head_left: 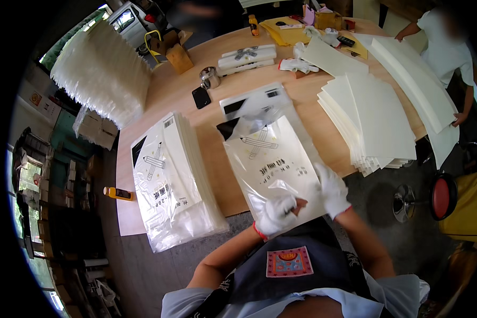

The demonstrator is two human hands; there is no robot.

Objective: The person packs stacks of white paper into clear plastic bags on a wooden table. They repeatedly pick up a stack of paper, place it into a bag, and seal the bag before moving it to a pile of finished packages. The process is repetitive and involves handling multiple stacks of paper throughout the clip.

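A clear plastic bag [270,159] with printed crossed pencils lies before me at the table's near edge, white drawing paper inside it. My left hand [275,214], in a white glove with a bare digit showing, is closed on the bag's near end. My right hand [332,192], also gloved and slightly blurred, grips the right edge near the same end; its fingertips are partly hidden. Beneath the bag's far end lie more clear printed bags [257,100]. To the left rests a thick stack of filled paper bags [167,180].
Fanned white sheets [371,116] lie to the right; beyond them a co-worker [445,47] handles large sheets [413,79]. A phone [201,97], metal cup [209,78] and rolled bags [247,58] sit farther back. An orange bottle [118,193] is at the left edge; a tall plastic stack [103,69] stands behind.
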